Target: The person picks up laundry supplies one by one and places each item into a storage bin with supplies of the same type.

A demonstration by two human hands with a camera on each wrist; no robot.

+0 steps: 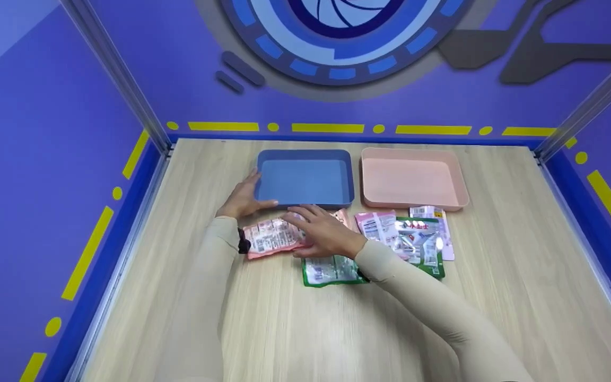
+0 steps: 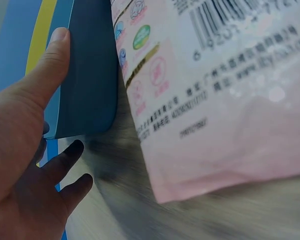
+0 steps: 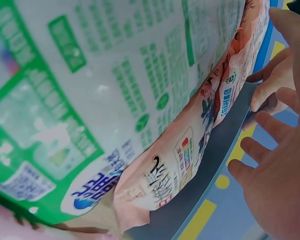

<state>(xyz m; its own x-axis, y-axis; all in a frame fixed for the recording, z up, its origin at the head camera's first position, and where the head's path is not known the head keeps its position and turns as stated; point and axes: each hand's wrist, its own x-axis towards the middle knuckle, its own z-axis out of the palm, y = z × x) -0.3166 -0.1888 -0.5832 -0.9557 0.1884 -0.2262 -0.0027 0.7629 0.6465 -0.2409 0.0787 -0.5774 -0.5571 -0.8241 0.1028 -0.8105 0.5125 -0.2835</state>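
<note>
At the left front corner of the blue tray [image 1: 305,178] is my left hand [image 1: 243,197], its thumb [image 2: 55,60] along the front wall and its fingers by the left side. In the left wrist view, two fingertips show below the corner, apart from the wall. My right hand [image 1: 328,233] hovers with spread fingers over a pink printed pouch [image 1: 271,237], close to the tray's front edge. Under its wrist lies a green-and-white pouch [image 1: 332,271], partly covered by the hand. The right wrist view shows the right palm facing the tray, with nothing between the fingers.
Beside the blue tray stands a pink tray [image 1: 411,178]. In front of it several pouches overlap: a green one [image 1: 419,246], a pink-and-white one [image 1: 377,225] and a pale purple one [image 1: 447,244]. Blue panels [image 1: 337,106] wall the wooden table [image 1: 284,329] at the back and sides.
</note>
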